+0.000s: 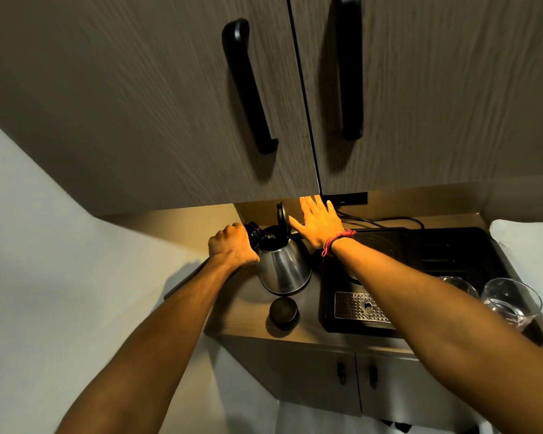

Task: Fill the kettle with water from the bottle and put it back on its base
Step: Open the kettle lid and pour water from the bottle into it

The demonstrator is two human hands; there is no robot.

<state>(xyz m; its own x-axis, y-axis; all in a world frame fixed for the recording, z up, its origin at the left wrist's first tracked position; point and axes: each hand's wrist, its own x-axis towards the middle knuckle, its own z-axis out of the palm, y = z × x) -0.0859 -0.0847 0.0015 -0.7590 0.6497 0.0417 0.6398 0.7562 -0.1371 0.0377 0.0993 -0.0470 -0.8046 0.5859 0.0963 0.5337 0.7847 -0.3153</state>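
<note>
Steel kettle [284, 267] on tabletop [248, 311], lid [281, 214] raised; left hand [231, 245] grip fisted on dark bottle [255, 232] at its mouth; right hand [318, 222] spread flat.

1. The kettle [284, 267] is a rounded, polished steel pot, wider at the bottom, standing upright on the wooden counter, close to the back wall.
2. Its black lid [281, 213] is flipped up and stands nearly vertical, so the dark mouth is open.
3. The bottle [255, 233] is dark; only its neck end shows, tilted over the kettle's open mouth at the left rim, the rest being hidden.
</note>
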